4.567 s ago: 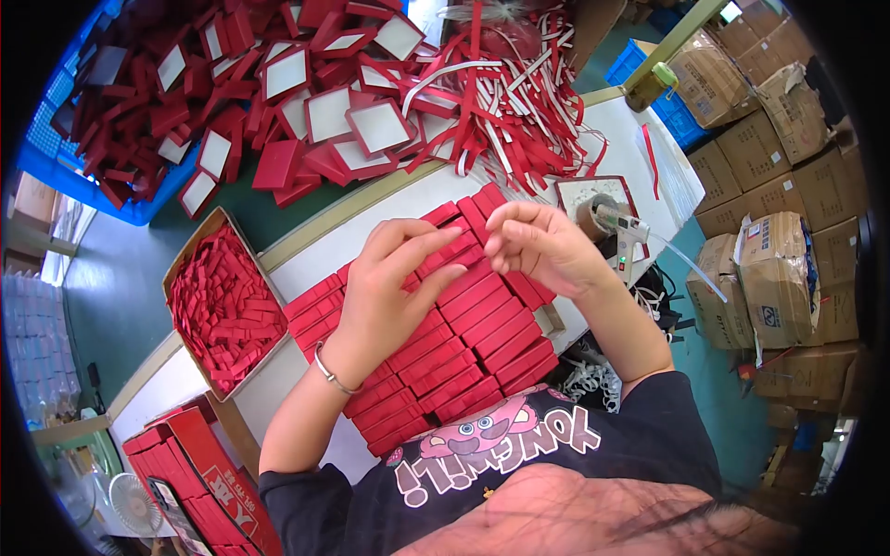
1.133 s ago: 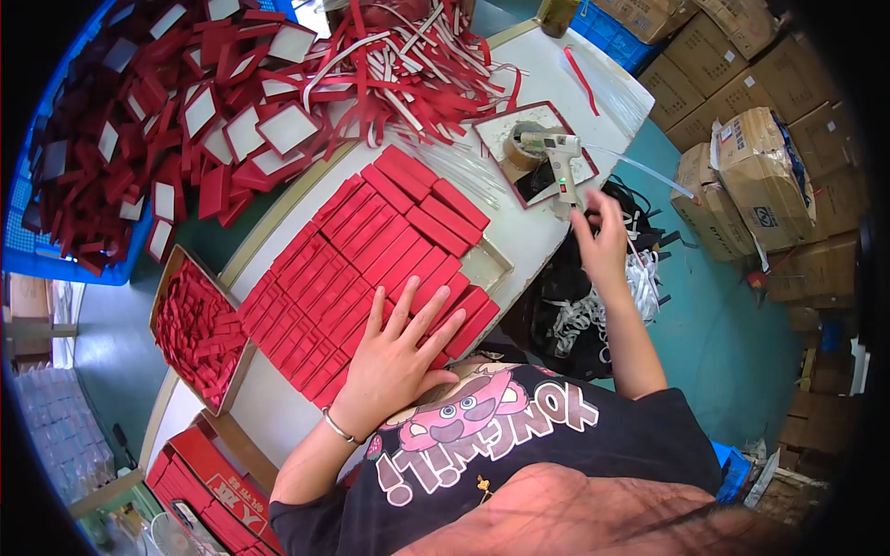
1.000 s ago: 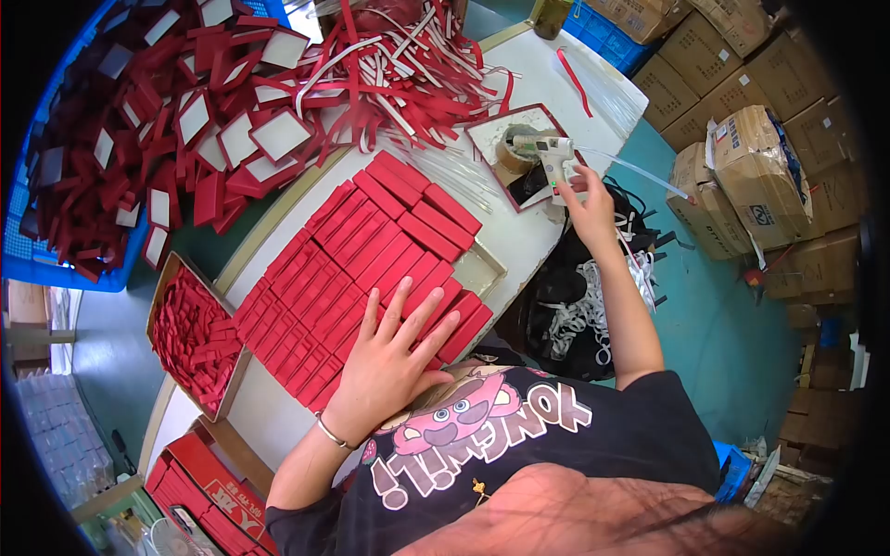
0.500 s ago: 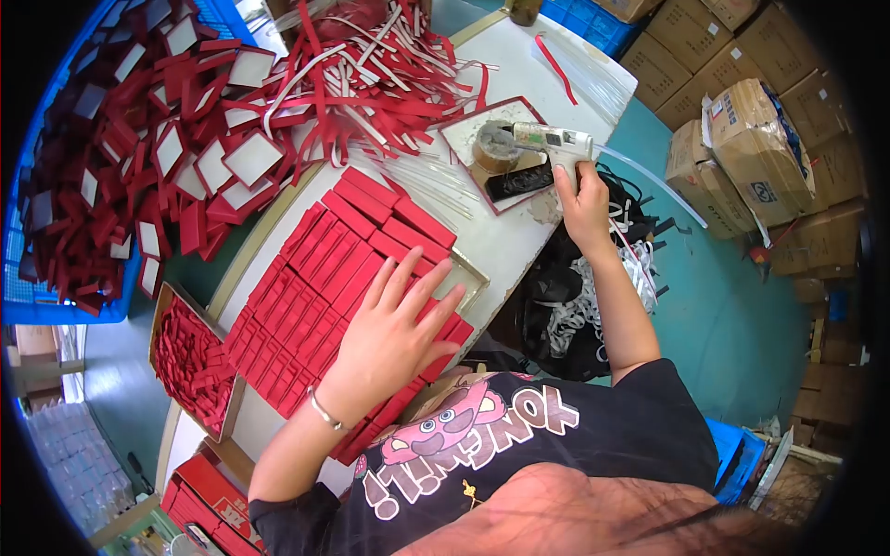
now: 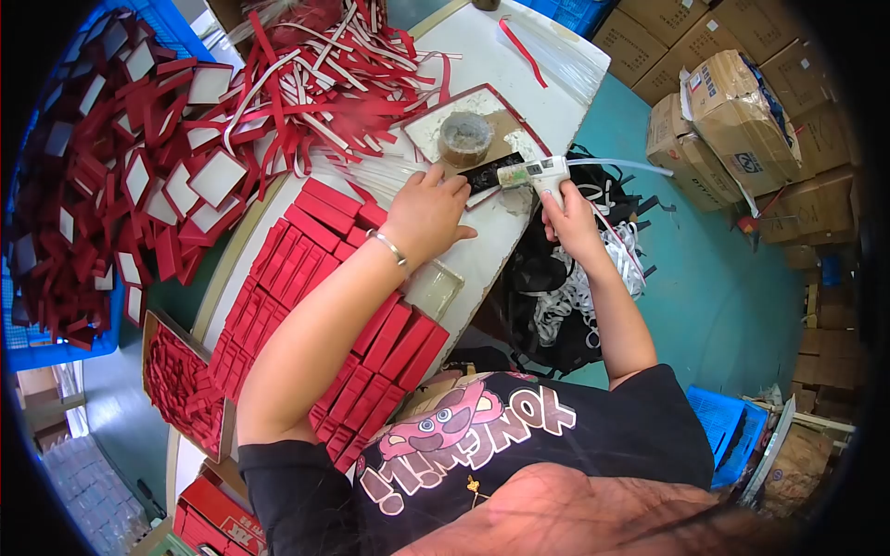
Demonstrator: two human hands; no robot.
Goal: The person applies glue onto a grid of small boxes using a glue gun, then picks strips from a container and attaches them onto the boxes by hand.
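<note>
My right hand (image 5: 573,222) is wrapped round the grip of a white glue gun (image 5: 547,170), with a clear glue stick (image 5: 621,165) coming out of its back. The gun's front end lies over a red-edged board (image 5: 428,130), beside a black block (image 5: 484,176) and a round brown pot (image 5: 465,137). My left hand (image 5: 426,215), a metal bangle at its wrist, reaches past the rows of red boxes (image 5: 287,269). Its fingers are apart, close to the black block and some clear thin strips (image 5: 366,171); nothing shows in it.
Red and white ribbons (image 5: 324,83) are heaped at the back. A blue crate (image 5: 56,350) of red boxes stands left, with a carton (image 5: 227,422) of small red pieces below. A clear tray (image 5: 434,289) lies by the table edge. Cardboard cartons (image 5: 742,111) stand right.
My left hand has moved forward from above the red boxes to beside the board. My right hand has lowered the glue gun off the pot, toward me. The view has shifted slightly.
</note>
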